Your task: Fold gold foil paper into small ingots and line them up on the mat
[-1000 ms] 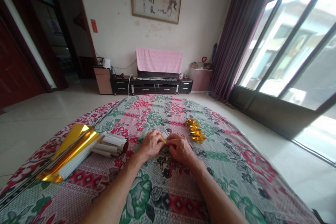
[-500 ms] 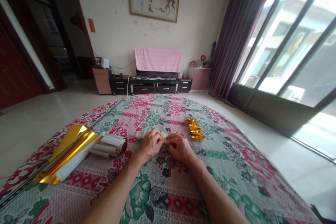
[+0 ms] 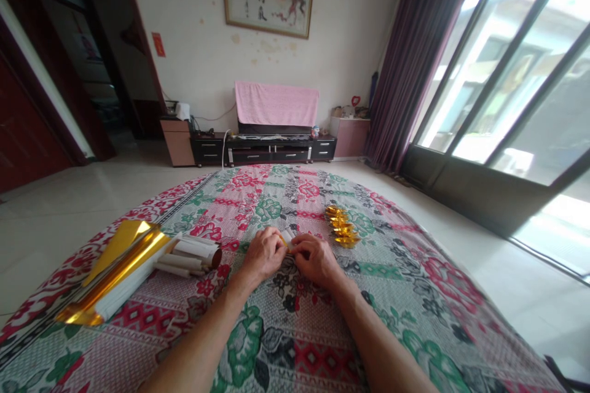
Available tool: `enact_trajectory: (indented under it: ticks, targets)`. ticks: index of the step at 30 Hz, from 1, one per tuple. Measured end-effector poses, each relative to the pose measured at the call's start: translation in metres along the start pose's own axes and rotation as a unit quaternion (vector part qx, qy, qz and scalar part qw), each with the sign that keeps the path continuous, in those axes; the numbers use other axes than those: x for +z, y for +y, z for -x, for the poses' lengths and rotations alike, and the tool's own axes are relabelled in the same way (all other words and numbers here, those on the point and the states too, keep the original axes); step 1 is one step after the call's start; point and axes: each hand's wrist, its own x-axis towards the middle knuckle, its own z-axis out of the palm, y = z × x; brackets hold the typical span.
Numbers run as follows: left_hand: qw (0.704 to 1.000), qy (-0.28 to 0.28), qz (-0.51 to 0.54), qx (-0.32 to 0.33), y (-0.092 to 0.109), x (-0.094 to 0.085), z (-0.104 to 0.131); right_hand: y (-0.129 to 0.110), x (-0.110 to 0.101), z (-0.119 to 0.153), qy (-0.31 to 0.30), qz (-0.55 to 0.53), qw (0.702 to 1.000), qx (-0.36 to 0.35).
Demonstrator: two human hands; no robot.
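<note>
Both hands, left (image 3: 262, 255) and right (image 3: 316, 258), pinch a small foil paper (image 3: 286, 239) on the quilt (image 3: 295, 331), probably flimsy, so best held by its edges.

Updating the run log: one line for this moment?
left hand: pinching paper piece | right hand: same piece | gold folded pieces: right | gold sheets: left

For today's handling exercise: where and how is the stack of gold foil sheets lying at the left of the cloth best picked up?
Probably by the near end of the gold foil sheets, from the left: they lie flat and long, and paper rolls crowd the right edge.
</note>
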Motion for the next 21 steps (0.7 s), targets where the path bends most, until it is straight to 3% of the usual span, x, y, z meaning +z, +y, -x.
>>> enact_trajectory:
  ticks: [21]
  targets:
    - [1.0, 0.014, -0.02, -0.018, 0.0025, 0.0028, -0.0016, -0.0008, -0.0007, 0.0009, 0.01, -0.016, 1.0, -0.011]
